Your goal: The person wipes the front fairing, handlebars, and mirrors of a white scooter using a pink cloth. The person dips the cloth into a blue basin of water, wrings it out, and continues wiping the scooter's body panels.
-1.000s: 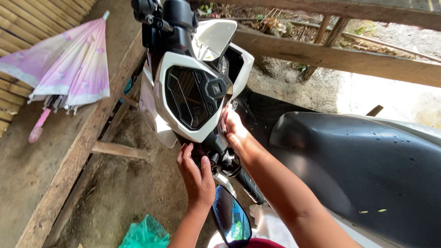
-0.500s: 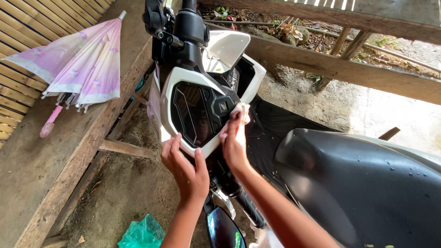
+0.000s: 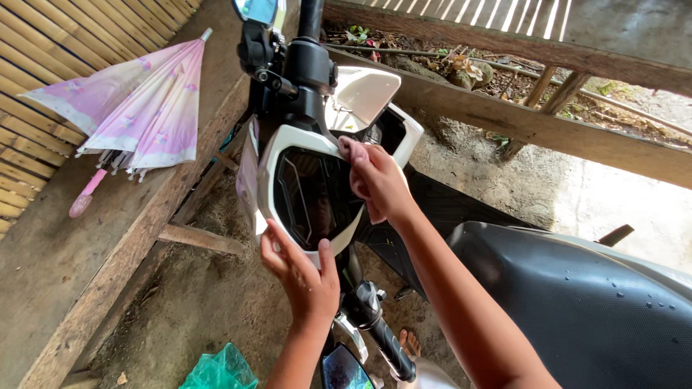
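White plastic frames the dark dash panel (image 3: 311, 196) at the middle of the frame, and both hands are on it. The right hand (image 3: 376, 180) lies flat on the panel's upper right edge, fingers (image 3: 353, 150) pressed together over the white rim (can't tell if a cloth is under it). The left hand (image 3: 303, 277) holds the panel's bottom edge from below, fingers spread, thumb up on the rim.

The panel sits on a scooter. Its black handlebar grip (image 3: 391, 351) pokes down at bottom centre, w/ a mirror (image 3: 344, 369) just beside it. Another mirror (image 3: 256, 10) is at the top edge. The black seat (image 3: 577, 295) fills the lower right, w/ a few water drops on it.

A pink folded umbrella (image 3: 140, 108) lies on a wood bench (image 3: 58, 266) at upper left. A green plastic bag (image 3: 220, 369) sits on the dirt at the bottom. A wood rail (image 3: 548, 130) crosses the upper right.
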